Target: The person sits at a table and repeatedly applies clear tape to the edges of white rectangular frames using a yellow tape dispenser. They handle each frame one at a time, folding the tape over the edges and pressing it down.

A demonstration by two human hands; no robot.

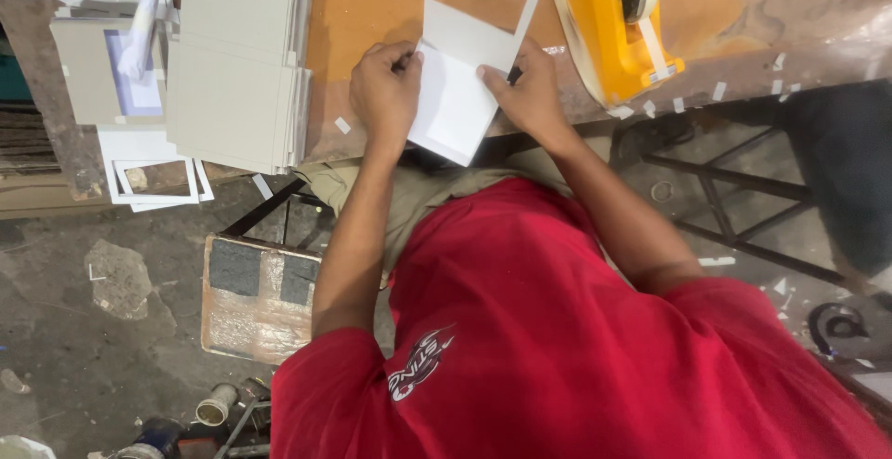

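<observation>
Both hands grip a folded grey cardboard frame (465, 69) at the orange table (362, 13) edge: left hand (386, 87) pinching its left side, right hand (525, 92) its right. A yellow tape dispenser (613, 32) sits just right (grey board stack (237, 78) left).

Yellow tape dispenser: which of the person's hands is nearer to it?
Right. The right hand lies just beside the yellow tape dispenser; the left hand is farther, across the white card.
</observation>
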